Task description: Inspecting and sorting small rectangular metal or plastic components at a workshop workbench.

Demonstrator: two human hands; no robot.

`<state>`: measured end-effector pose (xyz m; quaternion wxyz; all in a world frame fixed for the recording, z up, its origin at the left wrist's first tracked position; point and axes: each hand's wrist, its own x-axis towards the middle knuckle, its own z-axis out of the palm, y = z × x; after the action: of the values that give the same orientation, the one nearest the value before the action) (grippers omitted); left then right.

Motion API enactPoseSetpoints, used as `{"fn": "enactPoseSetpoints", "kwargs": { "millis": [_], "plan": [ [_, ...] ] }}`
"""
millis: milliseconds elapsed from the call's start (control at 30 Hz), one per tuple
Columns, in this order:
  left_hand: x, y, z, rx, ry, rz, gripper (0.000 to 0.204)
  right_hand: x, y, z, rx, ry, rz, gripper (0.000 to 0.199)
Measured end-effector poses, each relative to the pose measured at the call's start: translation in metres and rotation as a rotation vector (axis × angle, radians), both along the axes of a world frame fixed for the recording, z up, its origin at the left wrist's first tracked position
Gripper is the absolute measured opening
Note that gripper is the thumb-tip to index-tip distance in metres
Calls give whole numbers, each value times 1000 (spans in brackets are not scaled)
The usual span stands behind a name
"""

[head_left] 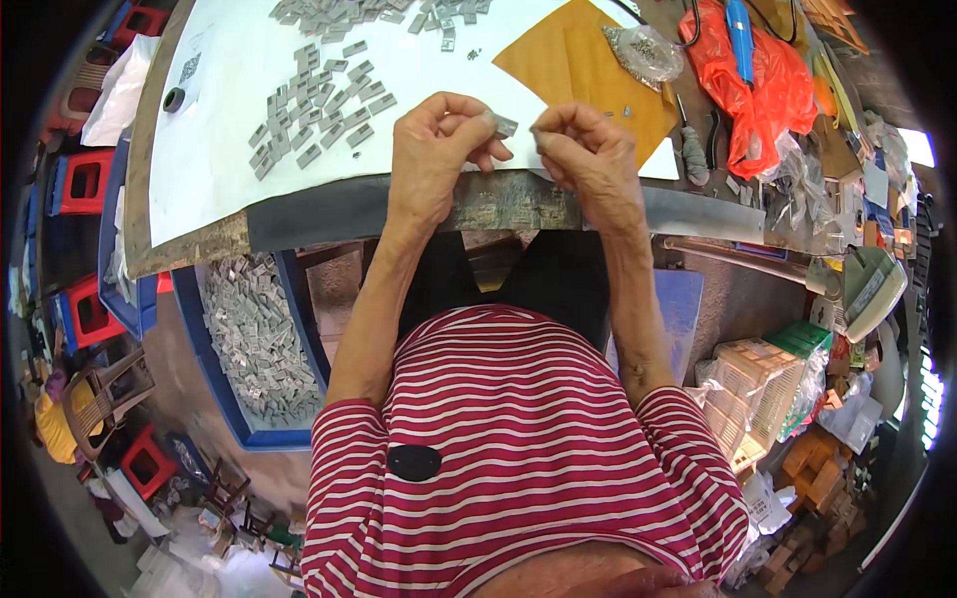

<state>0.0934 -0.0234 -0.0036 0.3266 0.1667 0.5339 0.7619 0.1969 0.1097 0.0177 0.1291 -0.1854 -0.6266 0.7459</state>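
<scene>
Blue tray (pixel 221 404) of grey pieces, below the table's left edge. At the table edge (pixel 329 214), left hand (pixel 434 149) pinches a small grey piece (pixel 505 126) at its fingertips; right hand (pixel 588 149), fingers curled, meets it just beside, its own hold unclear. Beyond: white sheet (pixel 229 130) with scattered grey pieces (pixel 319 115), yellow paper (pixel 578 60), orange bag (pixel 768 90).

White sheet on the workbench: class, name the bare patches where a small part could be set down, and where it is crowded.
Bare: the white sheet left of the scattered grey pieces, and between them and the left hand. Crowded: the top edge's grey pile, and right of the yellow paper, by the orange bag.
</scene>
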Motion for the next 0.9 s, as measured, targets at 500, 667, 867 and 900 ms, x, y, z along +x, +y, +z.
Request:
{"fn": "enactPoseSetpoints", "kwargs": {
  "millis": [500, 667, 867, 900],
  "plan": [
    [15, -5, 3, 61, 10, -46, 11, -1, -8, -16, -195, 84, 14, 10],
    [19, -7, -3, 50, 69, -53, 12, 3, -10, -15, -86, 58, 20, 10],
    [30, -7, 4, -46, 171, 35, 11, 7, -2, -17, -86, 64, 22, 10],
    [29, -8, 4, -78, 197, 12, 11, 7, -2, -16, -59, 42, 22, 11]
  ]
}}
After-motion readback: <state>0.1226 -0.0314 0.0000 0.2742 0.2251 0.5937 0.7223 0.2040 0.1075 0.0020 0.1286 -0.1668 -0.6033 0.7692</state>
